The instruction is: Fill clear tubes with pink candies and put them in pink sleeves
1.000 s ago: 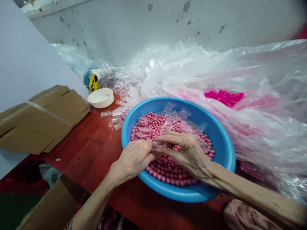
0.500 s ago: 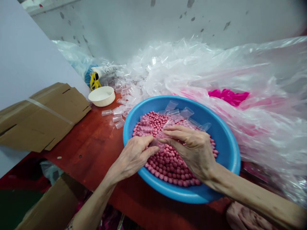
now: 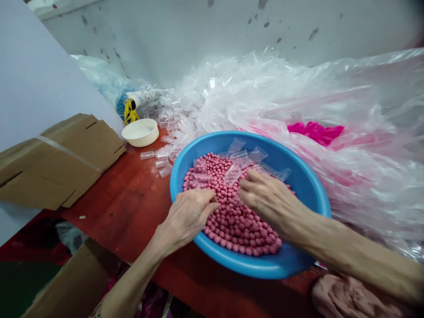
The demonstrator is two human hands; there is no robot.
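A blue basin [image 3: 180, 165] holds many small pink balls [image 3: 228, 221]. My left hand [image 3: 190, 210] is over its near left side, fingers curled and pressed together; whatever they grip is hidden. To the right, my right hand [image 3: 263, 194] dips its bent, closed fingertips into the balls, and I cannot make out what is in them. Between and beyond the hands, a clear plastic tube [image 3: 232, 174] lies on the balls. More clear tubes [image 3: 257, 154] rest toward the basin's far side. By the left wall, a tube with pink balls [image 3: 200, 177] lies on its side.
Loose clear tubes [image 3: 162, 163] spread over the red table [image 3: 132, 194] beside a white dish [image 3: 141, 133]. Flattened cardboard [image 3: 62, 159] lies at left. Plastic sheeting [image 3: 371, 132] with bright pink pieces [image 3: 316, 132] fills the right. A crumpled cloth [image 3: 344, 296] sits near front right.
My hands have moved apart from where they met over a clear tube. The right hand has shifted right and curled its fingers into the balls; the left has barely moved.
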